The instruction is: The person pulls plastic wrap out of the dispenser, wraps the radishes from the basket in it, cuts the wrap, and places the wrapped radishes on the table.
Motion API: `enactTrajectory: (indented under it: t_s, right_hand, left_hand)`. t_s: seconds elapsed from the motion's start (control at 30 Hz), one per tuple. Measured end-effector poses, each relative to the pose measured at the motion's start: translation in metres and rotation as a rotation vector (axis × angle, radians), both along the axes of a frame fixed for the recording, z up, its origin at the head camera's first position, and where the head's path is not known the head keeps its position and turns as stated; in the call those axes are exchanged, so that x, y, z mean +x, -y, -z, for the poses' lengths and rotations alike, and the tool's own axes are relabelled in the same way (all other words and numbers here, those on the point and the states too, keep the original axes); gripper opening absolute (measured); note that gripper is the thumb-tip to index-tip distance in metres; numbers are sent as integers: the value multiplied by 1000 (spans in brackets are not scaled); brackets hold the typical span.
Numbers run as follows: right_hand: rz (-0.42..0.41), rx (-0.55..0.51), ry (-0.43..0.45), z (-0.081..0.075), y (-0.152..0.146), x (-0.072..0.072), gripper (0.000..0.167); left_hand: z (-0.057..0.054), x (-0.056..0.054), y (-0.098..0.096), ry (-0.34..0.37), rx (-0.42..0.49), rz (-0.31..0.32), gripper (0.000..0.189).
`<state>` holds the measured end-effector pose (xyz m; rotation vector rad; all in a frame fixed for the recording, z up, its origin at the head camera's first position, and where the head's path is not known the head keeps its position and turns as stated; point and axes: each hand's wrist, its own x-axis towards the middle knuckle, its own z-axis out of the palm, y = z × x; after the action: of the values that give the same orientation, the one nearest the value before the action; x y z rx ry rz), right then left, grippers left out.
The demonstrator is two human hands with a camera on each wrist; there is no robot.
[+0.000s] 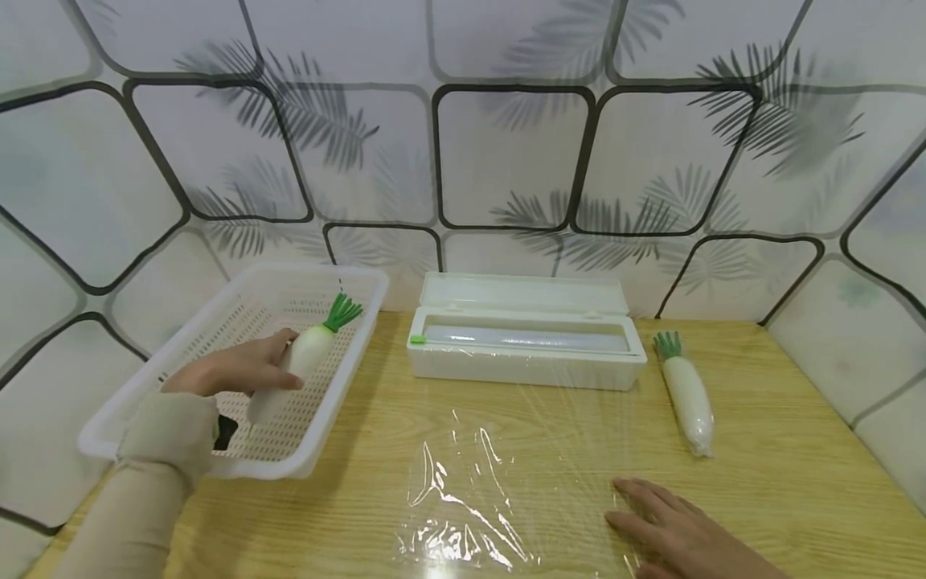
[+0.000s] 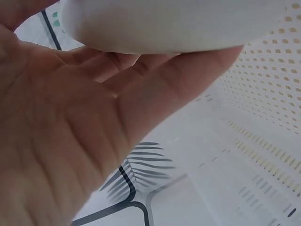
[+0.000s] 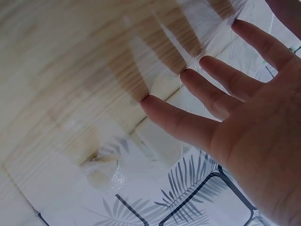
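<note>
My left hand (image 1: 242, 366) grips a white radish (image 1: 311, 354) with trimmed green stems, its thumb and fingers on opposite sides. The radish is over the white perforated basket (image 1: 353, 366) on the left. In the left wrist view, the pale radish (image 2: 178, 23) lies across the fingers. A sheet of cling film (image 1: 470, 490) spreads over the table from the dispenser box (image 1: 521, 370). My right hand (image 1: 683, 531) has its fingers extended, and its fingertips touch the film and tabletop near the sheet's right edge, as the right wrist view shows the hand (image 3: 254, 108) too.
The dispenser's lid (image 1: 524, 293) stands raised at the back, with a film roll (image 1: 528, 338) inside and a green slider (image 1: 417, 340) on its left end. A second radish (image 1: 687, 398), wrapped in film, lies to the right. Patterned wall covering (image 1: 514, 161) encloses the wooden table (image 1: 781, 434).
</note>
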<state>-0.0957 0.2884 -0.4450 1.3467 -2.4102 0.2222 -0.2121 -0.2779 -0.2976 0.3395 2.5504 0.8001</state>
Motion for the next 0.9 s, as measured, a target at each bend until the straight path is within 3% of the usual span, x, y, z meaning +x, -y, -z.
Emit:
enactTrajectory:
  t_s: [0.23,0.47,0.9]
  right_hand:
    - [2,10,2,0,1,0,51]
    - [10,18,8,0,2,0,51]
    - [8,26,15,-1,1,0,49]
  left_hand:
    - [-3,1,-6,-156,27,42,73]
    - [-8,1,-13,-241,27,37,73]
    - [-15,2,-28,-423,62,155,63]
